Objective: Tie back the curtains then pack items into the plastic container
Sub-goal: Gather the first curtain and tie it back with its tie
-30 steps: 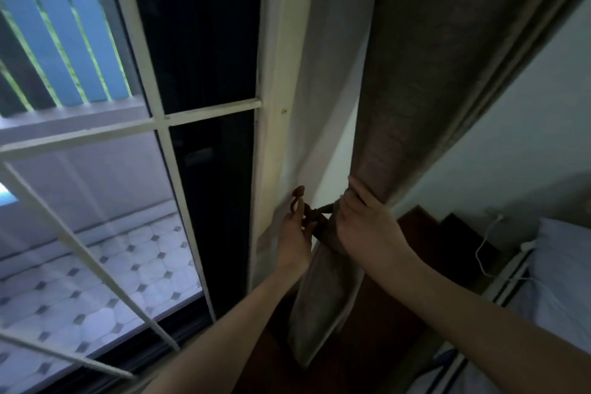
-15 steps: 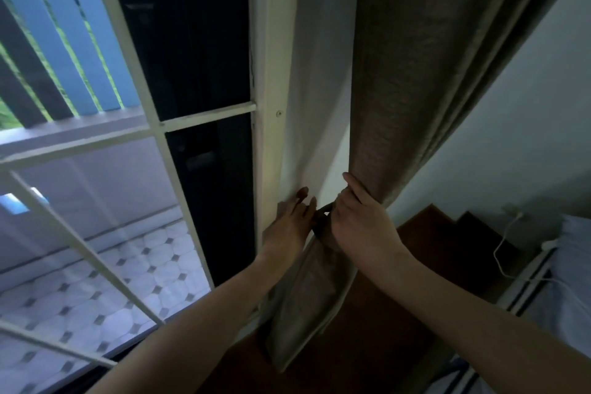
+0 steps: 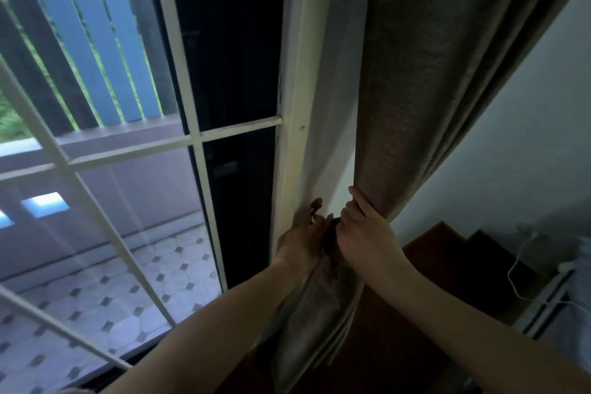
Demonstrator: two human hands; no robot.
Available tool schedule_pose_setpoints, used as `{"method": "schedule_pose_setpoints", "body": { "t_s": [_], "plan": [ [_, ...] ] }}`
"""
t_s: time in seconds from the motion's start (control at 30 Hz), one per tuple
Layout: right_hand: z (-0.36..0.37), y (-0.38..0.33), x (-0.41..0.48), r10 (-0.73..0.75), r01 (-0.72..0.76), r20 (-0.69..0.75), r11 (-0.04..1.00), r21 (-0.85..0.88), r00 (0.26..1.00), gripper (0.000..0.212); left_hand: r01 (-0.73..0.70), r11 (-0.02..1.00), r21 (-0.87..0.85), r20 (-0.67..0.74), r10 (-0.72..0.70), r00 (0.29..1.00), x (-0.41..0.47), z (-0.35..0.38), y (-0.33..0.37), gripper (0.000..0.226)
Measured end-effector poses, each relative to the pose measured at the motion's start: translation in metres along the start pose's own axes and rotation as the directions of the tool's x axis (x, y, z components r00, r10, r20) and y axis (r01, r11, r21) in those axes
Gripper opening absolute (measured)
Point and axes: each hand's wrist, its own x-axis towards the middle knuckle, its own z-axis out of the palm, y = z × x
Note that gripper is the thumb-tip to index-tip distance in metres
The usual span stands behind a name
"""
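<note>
A grey-brown curtain (image 3: 415, 89) hangs from the upper right and is bunched together at waist height beside the white door frame (image 3: 297, 105). My right hand (image 3: 364, 230) grips the gathered curtain, fingers curled round the bunch. My left hand (image 3: 303, 240) is just left of it, against the frame, its fingertips at a dark tie-back (image 3: 329, 233) that shows between the two hands. A small brown hook (image 3: 315, 205) sticks out of the frame above my left fingers. Whether the tie-back is on the hook is hidden by the hands.
A glass door with white bars (image 3: 192, 144) fills the left, with a tiled balcony floor (image 3: 96, 297) outside. Dark wooden furniture (image 3: 447, 253) stands right of the curtain. A white cable (image 3: 518, 265) hangs down near a bed edge (image 3: 569, 304) at the far right.
My left hand went from pinching the tie-back near the hook to lying against the frame with fingertips at the tie-back. My right hand kept its grip on the curtain. The view shifted slightly.
</note>
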Motion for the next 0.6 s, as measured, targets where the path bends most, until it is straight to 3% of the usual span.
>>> {"method": "schedule_pose_setpoints", "body": {
  "t_s": [0.13,0.27,0.47,0.6],
  "plan": [
    [-0.009,0.001,-0.007,-0.016,0.017,-0.024,0.999,0.040,1.000,0.031,-0.009,0.998,0.055,-0.004,0.009,1.000,-0.006,-0.005,0.001,0.078],
    [-0.007,-0.003,-0.019,0.027,-0.019,-0.100,0.996,0.081,0.995,0.033,0.081,0.992,-0.093,-0.013,-0.083,0.996,-0.015,0.008,0.002,0.051],
    [-0.002,-0.009,-0.052,0.126,-0.032,-0.319,0.958,0.287,0.939,0.037,-0.154,0.988,-0.029,-0.222,0.143,0.964,-0.023,-0.005,-0.006,0.047],
    [0.013,-0.019,-0.085,0.333,-0.079,-0.449,0.865,0.495,0.829,0.038,-0.326,0.944,-0.057,-0.415,0.275,0.867,-0.047,-0.016,-0.006,0.034]
  ]
}}
